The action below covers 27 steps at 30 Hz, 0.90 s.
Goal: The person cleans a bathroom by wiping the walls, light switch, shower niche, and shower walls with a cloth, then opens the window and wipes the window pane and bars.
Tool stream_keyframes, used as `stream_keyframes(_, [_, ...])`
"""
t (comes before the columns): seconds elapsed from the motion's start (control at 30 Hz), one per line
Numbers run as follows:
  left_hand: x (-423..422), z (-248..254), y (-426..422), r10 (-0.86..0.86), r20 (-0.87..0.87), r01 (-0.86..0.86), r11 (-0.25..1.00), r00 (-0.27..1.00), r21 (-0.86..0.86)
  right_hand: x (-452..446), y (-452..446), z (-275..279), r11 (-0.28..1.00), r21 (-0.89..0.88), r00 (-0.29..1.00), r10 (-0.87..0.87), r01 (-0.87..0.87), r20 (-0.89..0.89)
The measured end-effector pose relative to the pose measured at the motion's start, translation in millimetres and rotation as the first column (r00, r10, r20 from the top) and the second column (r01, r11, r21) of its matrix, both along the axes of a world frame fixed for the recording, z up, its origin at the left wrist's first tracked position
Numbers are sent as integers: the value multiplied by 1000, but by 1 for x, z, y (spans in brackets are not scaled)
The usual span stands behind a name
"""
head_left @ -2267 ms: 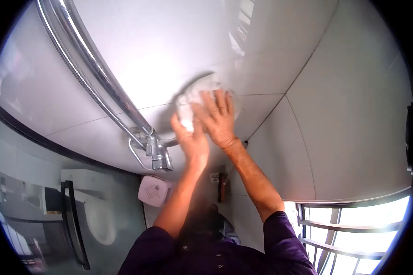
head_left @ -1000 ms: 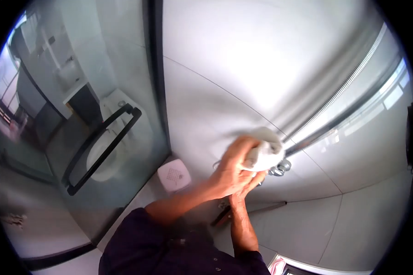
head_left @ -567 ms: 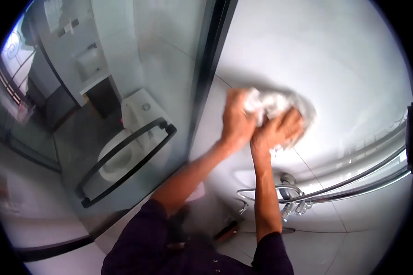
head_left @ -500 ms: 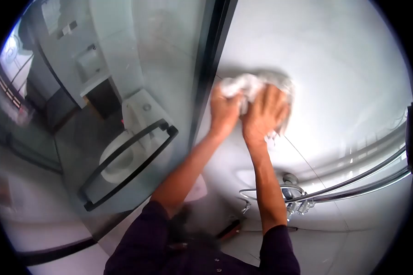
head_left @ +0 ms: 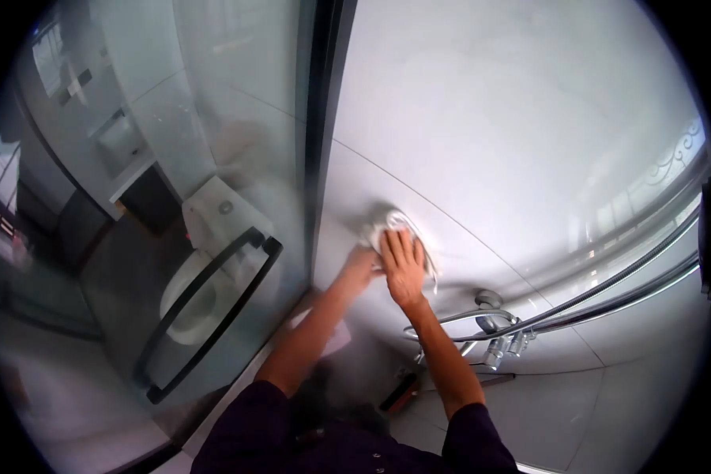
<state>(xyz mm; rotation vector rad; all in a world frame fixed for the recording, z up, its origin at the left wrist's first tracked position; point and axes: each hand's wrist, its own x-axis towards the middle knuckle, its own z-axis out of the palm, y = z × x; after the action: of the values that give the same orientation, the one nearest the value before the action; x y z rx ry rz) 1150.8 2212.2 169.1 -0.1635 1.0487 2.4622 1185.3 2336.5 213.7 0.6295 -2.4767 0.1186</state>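
A white cloth [head_left: 395, 219], bunched and folded, lies against the pale tiled wall [head_left: 490, 103]. My right hand [head_left: 404, 265] presses it to the tiles with the fingers stretched over it. At the cloth's lower left side, my left hand [head_left: 359, 265] is blurred; it grips the edge there, its fingertips mostly hidden. Just below a tile joint, both hands work close together. To their lower right is the chrome shower mixer [head_left: 494, 320], near my right forearm.
Left of the wall stands a glass panel with a dark frame [head_left: 328, 103] and a black handle [head_left: 209, 316]. Through the glass a toilet [head_left: 186, 296] and a washbasin [head_left: 121, 146] show. A metal shower hose [head_left: 608, 280] runs from the mixer to the right.
Both hands and the cloth have moved down the wall and somewhat left, from above the tile joint to below it. The view has shifted too.
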Motion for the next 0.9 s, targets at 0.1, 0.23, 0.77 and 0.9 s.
stream_keyframes(0.1, [30,43,13,-79,51,86,986,996,-142,28,22,-15,988,-102,993,-117,113,-30])
stream_keyframes(0.23, [59,69,-11,-100,-223,33,958,970,-286,70,-8,13,766,-621,985,-163,166,62])
stream_keyframes(0.77, [244,-3,-25,-583,232,589,806,779,46,337,19,-30,-312,-616,690,350,723,634])
stream_keyframes(0.9, [285,17,13,-658,249,672,740,711,36,394,40,-4,-592,-541,802,454,597,388])
